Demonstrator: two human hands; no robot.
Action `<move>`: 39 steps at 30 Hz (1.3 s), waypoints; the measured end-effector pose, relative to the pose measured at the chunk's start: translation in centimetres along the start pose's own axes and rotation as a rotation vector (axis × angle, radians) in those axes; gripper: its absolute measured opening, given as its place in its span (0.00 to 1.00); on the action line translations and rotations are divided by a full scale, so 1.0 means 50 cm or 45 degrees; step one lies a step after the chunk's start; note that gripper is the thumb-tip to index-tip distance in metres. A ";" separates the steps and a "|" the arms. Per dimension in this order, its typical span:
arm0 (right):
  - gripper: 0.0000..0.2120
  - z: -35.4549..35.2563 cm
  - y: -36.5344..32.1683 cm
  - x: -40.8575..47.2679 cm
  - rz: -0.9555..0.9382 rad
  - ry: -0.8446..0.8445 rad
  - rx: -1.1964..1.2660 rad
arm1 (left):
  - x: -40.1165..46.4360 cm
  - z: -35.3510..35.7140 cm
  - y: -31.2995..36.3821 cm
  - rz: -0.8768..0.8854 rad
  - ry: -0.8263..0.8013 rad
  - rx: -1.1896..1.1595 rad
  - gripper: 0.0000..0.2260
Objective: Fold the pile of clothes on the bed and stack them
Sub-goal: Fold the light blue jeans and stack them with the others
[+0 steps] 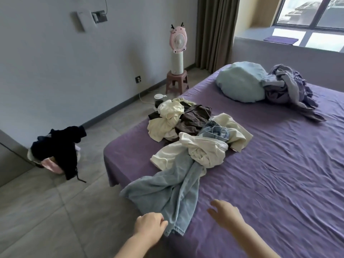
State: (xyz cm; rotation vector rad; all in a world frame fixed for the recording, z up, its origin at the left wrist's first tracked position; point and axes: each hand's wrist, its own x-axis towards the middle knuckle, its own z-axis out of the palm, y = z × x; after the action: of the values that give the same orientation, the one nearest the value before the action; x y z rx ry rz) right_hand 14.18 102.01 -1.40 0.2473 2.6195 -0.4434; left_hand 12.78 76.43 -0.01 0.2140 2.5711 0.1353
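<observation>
Nearest the camera, the left hand (149,227) pinches the hem of the pale blue jeans (167,190), whose legs trail over the near left corner of the bed (279,183). The right hand (226,215) hovers open just right of the jeans, fingers spread, touching nothing that I can see.

The jeans run back under a cream garment (202,151) in the pile of clothes (193,127) at the bed's left side. A pull on the hem would likely drag that garment along, or tip loose pieces off the left edge onto the floor (55,211), since the pile lies close to it. With one hand gripping, the heavy denim could also slip and slide down off the corner.

The jeans' waistband is buried, so how tangled they are cannot be told. Nor can the garments be counted. Both forearms are cut off by the lower frame edge.
</observation>
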 end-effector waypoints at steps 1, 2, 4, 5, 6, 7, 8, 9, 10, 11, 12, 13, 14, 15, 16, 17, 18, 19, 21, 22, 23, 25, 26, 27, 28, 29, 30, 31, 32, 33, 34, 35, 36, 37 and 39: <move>0.17 -0.003 0.002 0.013 0.008 -0.021 0.000 | 0.014 -0.005 0.006 0.005 -0.023 -0.004 0.17; 0.17 -0.004 0.002 0.023 0.016 -0.041 0.003 | 0.027 -0.009 0.012 0.007 -0.047 -0.012 0.17; 0.16 -0.003 0.001 0.046 0.033 -0.069 0.017 | 0.059 -0.018 0.020 0.013 -0.078 -0.033 0.17; 0.14 -0.002 -0.002 0.060 0.043 -0.079 0.025 | 0.079 -0.025 0.022 0.020 -0.091 -0.039 0.17; 0.13 -0.001 -0.005 0.074 0.053 -0.085 0.029 | 0.100 -0.033 0.023 0.024 -0.103 -0.043 0.17; 0.12 -0.003 -0.008 0.089 0.066 -0.086 0.033 | 0.125 -0.042 0.024 0.027 -0.114 -0.049 0.17; 0.12 -0.007 -0.012 0.107 0.084 -0.080 0.042 | 0.153 -0.052 0.025 0.030 -0.127 -0.055 0.17; 0.14 -0.012 -0.014 0.126 0.104 -0.063 0.051 | 0.184 -0.064 0.027 0.038 -0.141 -0.057 0.17; 0.15 -0.019 -0.017 0.147 0.121 -0.045 0.056 | 0.215 -0.079 0.029 0.051 -0.155 -0.052 0.16; 0.15 -0.029 -0.021 0.167 0.135 -0.026 0.058 | 0.247 -0.095 0.032 0.067 -0.165 -0.043 0.16; 0.14 -0.041 -0.026 0.187 0.148 -0.013 0.061 | 0.279 -0.113 0.034 0.085 -0.176 -0.034 0.16; 0.14 -0.055 -0.033 0.208 0.161 -0.003 0.068 | 0.311 -0.134 0.037 0.105 -0.182 -0.028 0.16; 0.13 -0.069 -0.039 0.230 0.173 0.003 0.077 | 0.343 -0.156 0.041 0.121 -0.186 -0.030 0.15; 0.12 -0.086 -0.045 0.253 0.182 0.013 0.082 | 0.375 -0.178 0.045 0.139 -0.182 -0.037 0.15; 0.11 -0.105 -0.051 0.279 0.192 0.032 0.085 | 0.409 -0.202 0.050 0.159 -0.173 -0.048 0.15; 0.11 -0.125 -0.058 0.302 0.204 0.058 0.088 | 0.437 -0.225 0.057 0.179 -0.164 -0.067 0.15; 0.12 -0.145 -0.064 0.330 0.222 0.079 0.096 | 0.470 -0.248 0.064 0.197 -0.159 -0.091 0.15; 0.13 -0.163 -0.069 0.354 0.238 0.100 0.108 | 0.499 -0.269 0.071 0.213 -0.151 -0.109 0.15; 0.15 -0.196 -0.077 0.399 0.263 0.130 0.121 | 0.562 -0.303 0.085 0.237 -0.139 -0.115 0.14; 0.16 -0.209 -0.078 0.420 0.271 0.139 0.128 | 0.596 -0.315 0.092 0.246 -0.138 -0.116 0.14; 0.16 -0.222 -0.078 0.438 0.283 0.150 0.140 | 0.628 -0.324 0.101 0.253 -0.135 -0.123 0.14; 0.16 -0.246 -0.075 0.469 0.324 0.169 0.161 | 0.690 -0.338 0.120 0.262 -0.130 -0.126 0.15; 0.16 -0.257 -0.071 0.482 0.344 0.171 0.157 | 0.719 -0.340 0.130 0.271 -0.132 -0.107 0.17; 0.17 -0.267 -0.066 0.494 0.364 0.172 0.154 | 0.744 -0.341 0.141 0.273 -0.146 -0.084 0.19; 0.17 -0.275 -0.061 0.504 0.384 0.169 0.155 | 0.765 -0.341 0.153 0.265 -0.168 -0.080 0.21; 0.17 -0.284 -0.055 0.513 0.402 0.167 0.155 | 0.782 -0.339 0.165 0.239 -0.194 -0.104 0.24; 0.17 -0.291 -0.048 0.521 0.416 0.169 0.152 | 0.799 -0.337 0.177 0.198 -0.217 -0.159 0.26; 0.17 -0.297 -0.041 0.531 0.430 0.173 0.148 | 0.814 -0.335 0.188 0.146 -0.239 -0.241 0.29; 0.16 -0.301 -0.034 0.541 0.444 0.173 0.149 | 0.829 -0.333 0.195 0.088 -0.267 -0.340 0.31; 0.16 -0.304 -0.028 0.551 0.455 0.174 0.157 | 0.845 -0.327 0.200 0.030 -0.299 -0.449 0.33; 0.17 -0.304 -0.021 0.561 0.458 0.170 0.173 | 0.857 -0.322 0.205 -0.026 -0.331 -0.549 0.33; 0.18 -0.301 -0.014 0.571 0.451 0.161 0.206 | 0.868 -0.316 0.210 -0.075 -0.356 -0.633 0.32; 0.20 -0.295 -0.008 0.582 0.431 0.150 0.258 | 0.875 -0.309 0.214 -0.113 -0.370 -0.725 0.28; 0.22 -0.289 -0.004 0.592 0.404 0.138 0.318 | 0.878 -0.301 0.219 -0.141 -0.376 -0.850 0.23; 0.28 -0.277 -0.003 0.608 0.330 0.134 0.443 | 0.870 -0.295 0.241 -0.156 -0.440 -1.159 0.16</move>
State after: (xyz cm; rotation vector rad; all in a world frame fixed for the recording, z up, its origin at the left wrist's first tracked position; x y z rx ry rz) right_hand -18.23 109.65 -4.22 0.7318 2.5471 -0.8103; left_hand -29.96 95.32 -8.49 -0.2434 1.9396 1.0761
